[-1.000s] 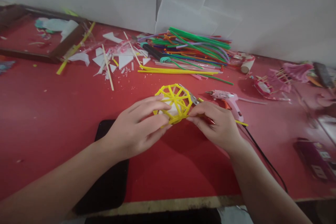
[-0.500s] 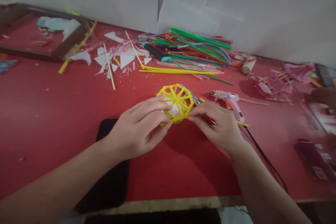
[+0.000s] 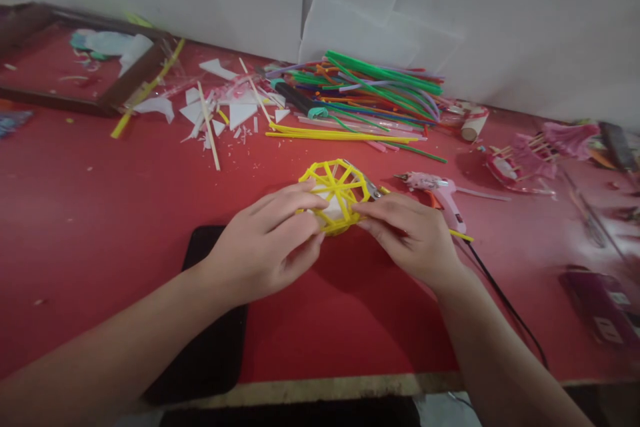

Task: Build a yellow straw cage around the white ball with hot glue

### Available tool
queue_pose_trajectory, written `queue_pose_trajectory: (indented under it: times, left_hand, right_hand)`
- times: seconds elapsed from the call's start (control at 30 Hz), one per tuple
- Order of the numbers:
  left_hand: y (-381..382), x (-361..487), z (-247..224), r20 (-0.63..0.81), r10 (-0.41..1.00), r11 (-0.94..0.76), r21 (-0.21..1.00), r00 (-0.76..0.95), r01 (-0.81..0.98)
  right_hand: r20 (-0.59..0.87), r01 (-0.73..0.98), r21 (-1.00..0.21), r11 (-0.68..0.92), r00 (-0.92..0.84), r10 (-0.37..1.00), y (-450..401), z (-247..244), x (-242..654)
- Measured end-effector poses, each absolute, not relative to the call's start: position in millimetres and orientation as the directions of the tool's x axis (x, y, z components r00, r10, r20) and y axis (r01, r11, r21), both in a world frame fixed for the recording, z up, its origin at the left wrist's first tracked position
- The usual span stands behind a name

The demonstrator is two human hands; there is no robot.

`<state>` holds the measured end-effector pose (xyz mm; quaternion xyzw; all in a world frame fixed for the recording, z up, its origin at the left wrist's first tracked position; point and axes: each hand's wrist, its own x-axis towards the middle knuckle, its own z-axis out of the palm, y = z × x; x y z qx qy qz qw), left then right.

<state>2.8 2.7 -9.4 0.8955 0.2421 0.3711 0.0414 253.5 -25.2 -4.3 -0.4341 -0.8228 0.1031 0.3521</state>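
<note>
A small yellow spoked wheel-shaped frame (image 3: 336, 181), seemingly built from pipe cleaner strips, is held above the red table. Its left side is in my left hand (image 3: 270, 240), whose fingers are closed around the rim. At the lower right rim, the thumb and index finger of my right hand (image 3: 413, 233) pinch the frame. Something white shows through the spokes. Behind the frame, partly covered by it and my right hand, lie metal scissors (image 3: 373, 189). A pink glue gun (image 3: 437, 185) rests beyond my right hand.
Colourful pipe cleaners (image 3: 370, 90) are heaped by the wall, left of a small cardboard roll (image 3: 474, 124). White scraps (image 3: 243, 115) and sticks lie at back left, near a brown frame (image 3: 110, 99). A black flat slab (image 3: 215, 353) lies under my left forearm. A purple case (image 3: 590, 293) sits right.
My right thumb and index finger have shifted slightly left onto the frame's rim. My left fingers have moved a little. Another person's hand at the far right has left the view.
</note>
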Motion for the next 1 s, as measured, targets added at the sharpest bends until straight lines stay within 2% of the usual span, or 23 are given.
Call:
queue_pose_trajectory:
  times: [1.0]
  left_hand:
    - [8.6, 0.2, -10.5, 0.593, 0.504, -0.864, 0.343, 0.628, 0.369]
  right_hand:
    - [0.492, 0.614, -0.499, 0.611, -0.38, 0.784, -23.4, -4.3, 254.1]
